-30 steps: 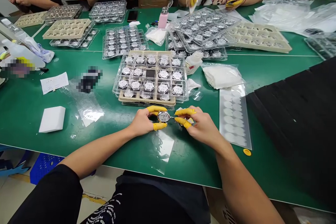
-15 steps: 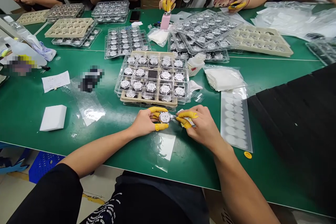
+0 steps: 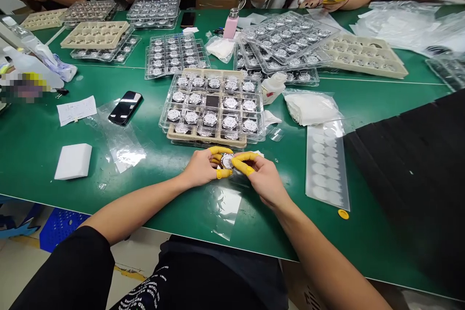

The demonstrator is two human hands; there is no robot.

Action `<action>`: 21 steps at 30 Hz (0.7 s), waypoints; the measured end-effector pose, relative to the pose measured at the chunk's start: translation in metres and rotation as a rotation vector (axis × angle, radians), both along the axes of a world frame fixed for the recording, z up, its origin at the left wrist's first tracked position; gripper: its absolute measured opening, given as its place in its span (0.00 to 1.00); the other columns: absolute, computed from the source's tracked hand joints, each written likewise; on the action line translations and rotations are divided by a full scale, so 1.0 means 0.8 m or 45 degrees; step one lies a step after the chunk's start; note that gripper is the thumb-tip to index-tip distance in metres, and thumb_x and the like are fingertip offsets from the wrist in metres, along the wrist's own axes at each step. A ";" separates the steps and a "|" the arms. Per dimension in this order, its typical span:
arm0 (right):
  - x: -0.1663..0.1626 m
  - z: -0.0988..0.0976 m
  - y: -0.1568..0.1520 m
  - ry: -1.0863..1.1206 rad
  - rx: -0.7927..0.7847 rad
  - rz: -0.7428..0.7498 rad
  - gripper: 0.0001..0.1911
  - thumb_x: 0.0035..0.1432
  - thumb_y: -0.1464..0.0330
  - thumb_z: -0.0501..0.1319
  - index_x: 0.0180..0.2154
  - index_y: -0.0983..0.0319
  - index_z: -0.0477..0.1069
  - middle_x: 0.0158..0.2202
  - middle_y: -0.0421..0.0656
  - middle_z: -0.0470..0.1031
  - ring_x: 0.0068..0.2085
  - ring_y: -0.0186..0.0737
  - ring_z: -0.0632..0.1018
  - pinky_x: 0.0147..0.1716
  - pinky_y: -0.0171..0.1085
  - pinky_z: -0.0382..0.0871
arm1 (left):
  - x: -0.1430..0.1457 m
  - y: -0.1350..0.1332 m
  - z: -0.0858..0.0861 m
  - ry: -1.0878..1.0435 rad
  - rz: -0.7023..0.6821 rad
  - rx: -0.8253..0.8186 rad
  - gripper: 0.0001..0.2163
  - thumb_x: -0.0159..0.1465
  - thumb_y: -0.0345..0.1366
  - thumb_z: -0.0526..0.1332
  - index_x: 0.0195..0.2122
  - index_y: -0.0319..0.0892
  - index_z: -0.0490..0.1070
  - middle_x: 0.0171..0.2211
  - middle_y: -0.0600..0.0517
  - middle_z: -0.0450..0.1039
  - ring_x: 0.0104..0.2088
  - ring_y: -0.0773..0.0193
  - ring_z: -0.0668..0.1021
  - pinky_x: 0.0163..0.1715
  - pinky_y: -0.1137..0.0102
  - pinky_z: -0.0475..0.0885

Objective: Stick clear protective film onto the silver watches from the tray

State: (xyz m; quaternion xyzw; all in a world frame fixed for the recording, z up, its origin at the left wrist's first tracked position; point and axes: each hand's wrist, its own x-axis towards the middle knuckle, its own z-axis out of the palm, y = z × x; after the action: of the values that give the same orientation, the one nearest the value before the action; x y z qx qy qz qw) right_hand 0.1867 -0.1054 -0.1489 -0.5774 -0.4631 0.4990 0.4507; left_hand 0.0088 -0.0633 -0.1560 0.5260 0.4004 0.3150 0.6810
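Observation:
Low over the table, my left hand grips a round silver watch case by its edges, between thumb and fingers in yellow finger cots. Its pale round face is turned up. From the right, my right hand touches the case with closed, yellow-covered thumb and forefinger. Whatever those fingertips pinch is hidden. A bit of white material shows just behind the right hand. Beyond both hands lies a stack of clear and beige trays with similar watch cases in its compartments. One visible compartment holds no case.
A clear plastic sheet lies before my hands. To the right are a sheet of round stickers, white cloths, a white bottle and a black panel. Leftward are a phone and white block. Co-workers sit opposite.
My right hand has moved left, bringing its fingertips onto the watch case. The left hand has barely shifted. Across the table, a co-worker's hand has lifted away from the pink bottle.

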 end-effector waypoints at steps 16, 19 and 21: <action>-0.011 0.004 -0.005 0.005 -0.088 -0.168 0.24 0.41 0.49 0.74 0.33 0.60 0.78 0.38 0.46 0.80 0.39 0.44 0.78 0.45 0.46 0.72 | -0.001 -0.001 0.000 0.041 -0.018 0.023 0.28 0.45 0.28 0.74 0.50 0.38 0.76 0.36 0.50 0.80 0.34 0.67 0.82 0.41 0.71 0.78; -0.011 0.004 -0.005 -0.011 -0.098 -0.160 0.24 0.42 0.48 0.73 0.33 0.60 0.78 0.38 0.46 0.79 0.39 0.44 0.77 0.44 0.46 0.72 | -0.001 -0.001 0.001 0.046 -0.022 0.026 0.28 0.46 0.28 0.74 0.50 0.38 0.76 0.35 0.50 0.80 0.34 0.66 0.82 0.41 0.70 0.79; -0.011 0.004 -0.005 -0.025 -0.094 -0.159 0.24 0.42 0.48 0.73 0.33 0.60 0.78 0.38 0.46 0.79 0.39 0.44 0.77 0.44 0.46 0.72 | -0.001 -0.002 0.001 0.056 -0.019 0.033 0.27 0.46 0.28 0.74 0.50 0.38 0.76 0.35 0.50 0.80 0.34 0.66 0.82 0.41 0.70 0.79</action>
State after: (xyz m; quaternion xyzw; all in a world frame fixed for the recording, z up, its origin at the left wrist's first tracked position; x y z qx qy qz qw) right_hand 0.1781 -0.1093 -0.1453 -0.6262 -0.4118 0.4810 0.4549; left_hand 0.0077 -0.0646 -0.1555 0.5446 0.4073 0.3036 0.6674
